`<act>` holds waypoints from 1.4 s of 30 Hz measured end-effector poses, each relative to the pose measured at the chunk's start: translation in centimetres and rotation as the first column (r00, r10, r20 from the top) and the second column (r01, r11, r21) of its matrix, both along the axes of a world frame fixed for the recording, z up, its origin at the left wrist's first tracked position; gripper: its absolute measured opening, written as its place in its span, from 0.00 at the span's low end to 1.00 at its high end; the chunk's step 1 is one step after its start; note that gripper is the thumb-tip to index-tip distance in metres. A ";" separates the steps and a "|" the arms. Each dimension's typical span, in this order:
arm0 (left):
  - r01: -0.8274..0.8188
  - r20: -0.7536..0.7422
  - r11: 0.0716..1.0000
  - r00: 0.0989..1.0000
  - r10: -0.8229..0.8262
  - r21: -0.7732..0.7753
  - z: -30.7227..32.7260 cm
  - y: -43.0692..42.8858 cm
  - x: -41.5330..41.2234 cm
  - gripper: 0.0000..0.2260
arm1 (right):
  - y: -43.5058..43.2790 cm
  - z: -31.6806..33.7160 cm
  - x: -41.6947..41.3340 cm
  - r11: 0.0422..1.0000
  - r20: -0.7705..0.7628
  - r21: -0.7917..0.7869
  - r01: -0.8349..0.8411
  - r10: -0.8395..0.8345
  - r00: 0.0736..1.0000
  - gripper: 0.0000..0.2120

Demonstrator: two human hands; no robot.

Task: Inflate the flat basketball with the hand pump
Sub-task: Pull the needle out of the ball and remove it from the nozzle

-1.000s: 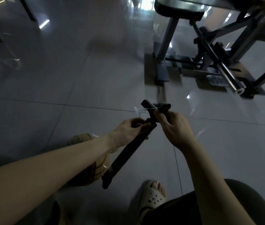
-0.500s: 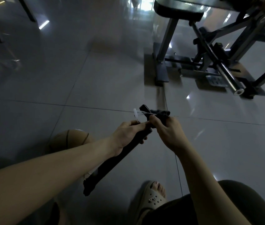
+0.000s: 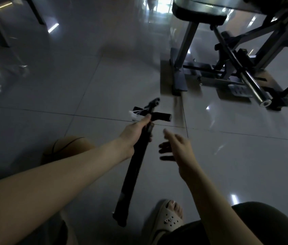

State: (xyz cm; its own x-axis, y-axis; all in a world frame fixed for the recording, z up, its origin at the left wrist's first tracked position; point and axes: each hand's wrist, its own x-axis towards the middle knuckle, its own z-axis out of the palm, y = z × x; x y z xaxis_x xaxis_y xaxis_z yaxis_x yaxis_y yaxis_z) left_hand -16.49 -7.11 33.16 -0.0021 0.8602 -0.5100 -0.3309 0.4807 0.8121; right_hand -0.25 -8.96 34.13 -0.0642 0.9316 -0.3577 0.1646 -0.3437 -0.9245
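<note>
Right hand [image 3: 178,149] now off, fingers spread; left hand [image 3: 136,133] around slim black, perhaps plastic, pump [image 3: 131,174].

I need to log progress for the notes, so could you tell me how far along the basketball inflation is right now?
Early stage. Done: the hand pump has been picked up; the left hand grips its barrel just below the T-handle. In hand: the right hand hovers open beside the pump, touching nothing. Left: the basketball lies on the floor behind the left forearm, with no visible connection to the pump, so connecting and pumping remain.
</note>
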 end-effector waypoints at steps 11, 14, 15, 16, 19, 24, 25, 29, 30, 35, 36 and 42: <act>0.062 -0.186 0.996 0.980 -0.073 -0.065 -2.7 0.3 -2.5 0.14 | -0.9 -5.9 -5.4 0.939 0.063 -0.168 -0.300 0.314 0.947 0.12; 0.233 -0.372 0.950 0.880 -0.297 -0.207 -6.8 -0.6 -2.5 0.11 | 1.1 -8.2 -5.8 0.931 0.116 -0.242 -0.275 0.309 0.944 0.11; 0.229 -0.365 0.941 0.878 -0.310 -0.250 -8.3 -0.5 -2.6 0.11 | 1.5 -9.1 -6.0 0.913 0.149 -0.284 -0.293 0.344 0.927 0.11; 0.206 -0.351 0.935 0.886 -0.303 -0.287 -9.7 -0.1 -2.8 0.12 | 1.8 -10.1 -6.4 0.887 0.181 -0.329 -0.324 0.396 0.900 0.12; 0.124 -0.365 0.928 0.895 -0.257 -0.350 -13.7 1.1 -2.8 0.17 | 2.6 -13.6 -7.8 0.789 0.307 -0.437 -0.432 0.582 0.753 0.18; 0.153 -0.415 0.885 0.839 -0.352 -0.440 -20.2 0.3 -3.1 0.14 | 3.5 -20.4 -7.7 0.707 0.331 -0.575 -0.411 0.661 0.674 0.16; 0.211 -0.520 0.886 0.744 -0.420 -0.414 -20.2 0.1 -3.9 0.13 | 3.6 -21.9 -7.3 0.728 0.345 -0.566 -0.387 0.635 0.691 0.13; 0.327 -0.961 0.919 0.093 -0.262 -0.219 -16.9 0.1 -10.0 0.13 | 3.7 -26.9 -6.5 0.741 0.380 -0.624 -0.250 0.567 0.731 0.22; 0.317 -0.982 0.930 -0.024 -0.185 -0.183 -16.1 0.2 -12.1 0.14 | 3.6 -27.7 -6.5 0.740 0.364 -0.639 -0.212 0.533 0.764 0.23; -0.087 -0.878 0.903 -0.214 -0.429 -0.420 -15.1 -3.1 -22.3 0.36 | 2.6 -30.7 -6.4 0.739 0.345 -0.667 -0.096 0.420 0.839 0.16; -0.168 -0.853 0.852 -0.091 -0.514 -0.496 -15.1 -4.3 -23.4 0.43 | 2.4 -30.7 -6.4 0.739 0.338 -0.666 -0.101 0.420 0.842 0.15; -0.127 -0.856 0.856 -0.078 -0.512 -0.501 -17.1 -8.2 -21.1 0.45 | 2.2 -30.2 -5.8 0.767 0.409 -0.638 -0.072 0.416 0.812 0.10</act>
State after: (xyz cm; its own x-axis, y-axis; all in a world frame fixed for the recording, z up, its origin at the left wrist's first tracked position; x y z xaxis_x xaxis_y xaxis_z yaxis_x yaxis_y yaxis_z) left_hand -37.59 -15.29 16.08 -0.6138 0.7017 -0.3619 0.7674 0.6380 -0.0645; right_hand -6.03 -6.74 3.89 0.0883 0.5129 -0.8539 0.6936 -0.6469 -0.3168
